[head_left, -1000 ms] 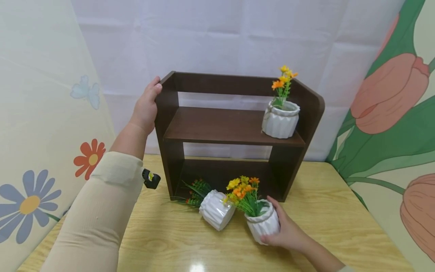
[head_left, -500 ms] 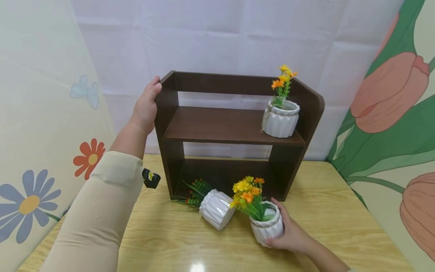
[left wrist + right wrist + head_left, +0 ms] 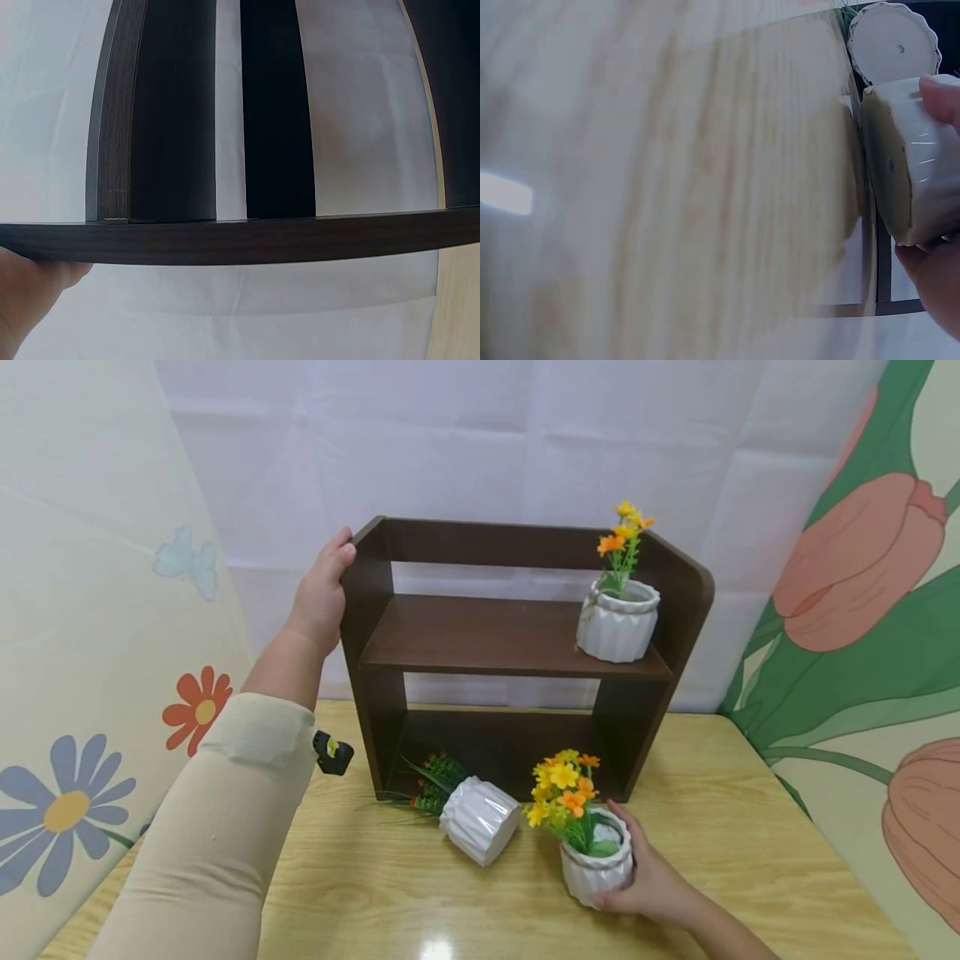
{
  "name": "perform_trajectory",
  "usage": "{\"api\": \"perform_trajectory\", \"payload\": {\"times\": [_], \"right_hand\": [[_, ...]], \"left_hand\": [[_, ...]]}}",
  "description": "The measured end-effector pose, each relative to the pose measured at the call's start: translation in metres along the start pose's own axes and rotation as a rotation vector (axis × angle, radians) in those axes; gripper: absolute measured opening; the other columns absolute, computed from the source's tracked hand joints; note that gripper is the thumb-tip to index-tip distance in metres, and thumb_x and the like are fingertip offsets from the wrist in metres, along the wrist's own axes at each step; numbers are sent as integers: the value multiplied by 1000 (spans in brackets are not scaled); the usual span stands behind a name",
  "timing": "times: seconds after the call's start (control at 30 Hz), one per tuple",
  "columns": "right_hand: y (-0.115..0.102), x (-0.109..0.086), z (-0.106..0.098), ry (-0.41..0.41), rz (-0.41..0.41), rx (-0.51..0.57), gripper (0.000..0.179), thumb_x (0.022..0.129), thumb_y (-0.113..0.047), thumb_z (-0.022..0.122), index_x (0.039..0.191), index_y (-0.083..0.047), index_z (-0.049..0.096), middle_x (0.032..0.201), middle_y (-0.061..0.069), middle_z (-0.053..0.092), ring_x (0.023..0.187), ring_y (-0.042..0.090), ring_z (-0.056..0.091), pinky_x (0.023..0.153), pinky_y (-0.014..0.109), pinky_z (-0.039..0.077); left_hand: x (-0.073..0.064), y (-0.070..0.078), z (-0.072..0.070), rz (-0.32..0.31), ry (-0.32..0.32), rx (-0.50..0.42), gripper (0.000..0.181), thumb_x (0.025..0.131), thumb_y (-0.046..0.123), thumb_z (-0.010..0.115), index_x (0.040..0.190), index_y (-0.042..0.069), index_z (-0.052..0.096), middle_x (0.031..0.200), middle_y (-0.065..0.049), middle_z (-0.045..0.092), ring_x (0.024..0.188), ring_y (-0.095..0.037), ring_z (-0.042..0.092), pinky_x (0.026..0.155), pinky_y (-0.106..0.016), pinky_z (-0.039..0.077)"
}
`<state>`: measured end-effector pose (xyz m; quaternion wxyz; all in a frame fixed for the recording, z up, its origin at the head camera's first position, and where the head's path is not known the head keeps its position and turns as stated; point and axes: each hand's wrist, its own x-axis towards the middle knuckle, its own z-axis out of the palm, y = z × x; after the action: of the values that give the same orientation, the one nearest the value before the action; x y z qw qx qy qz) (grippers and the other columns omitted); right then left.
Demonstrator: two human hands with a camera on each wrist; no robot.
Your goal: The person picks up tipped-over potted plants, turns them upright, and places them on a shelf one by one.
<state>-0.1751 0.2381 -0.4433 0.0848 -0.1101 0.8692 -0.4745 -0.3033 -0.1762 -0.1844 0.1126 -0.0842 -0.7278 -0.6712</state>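
Observation:
My left hand (image 3: pixel 320 597) rests against the outer left side of a dark brown two-tier shelf (image 3: pixel 480 639). In the left wrist view, part of that hand (image 3: pixel 34 289) touches the side panel (image 3: pixel 247 241) from outside; no fingers show on its inner face. My right hand (image 3: pixel 648 877) grips a white fluted flowerpot (image 3: pixel 596 872) by its right side. Yellow and orange flowers (image 3: pixel 562 789) lean left out of it. The right wrist view shows the pot's base (image 3: pixel 889 169) raised off the table, tilted, with fingers and thumb on its wall.
Another white pot (image 3: pixel 480 822) lies on its side before the shelf, its red-flecked greenery (image 3: pixel 438 781) pointing left. A third white pot (image 3: pixel 618 622) with yellow-orange flowers stands upright on the upper tier's right end. The wooden table (image 3: pixel 420 902) reaches under everything.
My right hand has carried the flowerpot slightly right and toward me, away from the lying pot, turning its opening more into view. The left hand and shelf have stayed put.

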Motion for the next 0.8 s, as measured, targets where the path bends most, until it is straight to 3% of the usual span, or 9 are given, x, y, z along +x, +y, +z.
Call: {"api": "perform_trajectory", "payload": {"times": [0.43, 0.8], "right_hand": [[0, -5, 28, 199, 19, 111, 126, 58, -11, 93, 154, -13, 12, 151, 27, 36, 134, 44, 40, 109, 58, 33], [1, -3, 39, 246, 36, 127, 126, 60, -13, 92, 155, -15, 9, 155, 25, 28, 138, 45, 35, 112, 61, 29]], "left_hand": [[2, -1, -1, 2, 1, 5, 55, 104, 46, 22, 158, 35, 13, 166, 11, 4, 152, -14, 3, 124, -43, 8], [3, -1, -1, 2, 1, -14, 55, 104, 44, 23, 158, 34, 13, 166, 10, 6, 151, -13, 7, 123, -38, 12]]}}
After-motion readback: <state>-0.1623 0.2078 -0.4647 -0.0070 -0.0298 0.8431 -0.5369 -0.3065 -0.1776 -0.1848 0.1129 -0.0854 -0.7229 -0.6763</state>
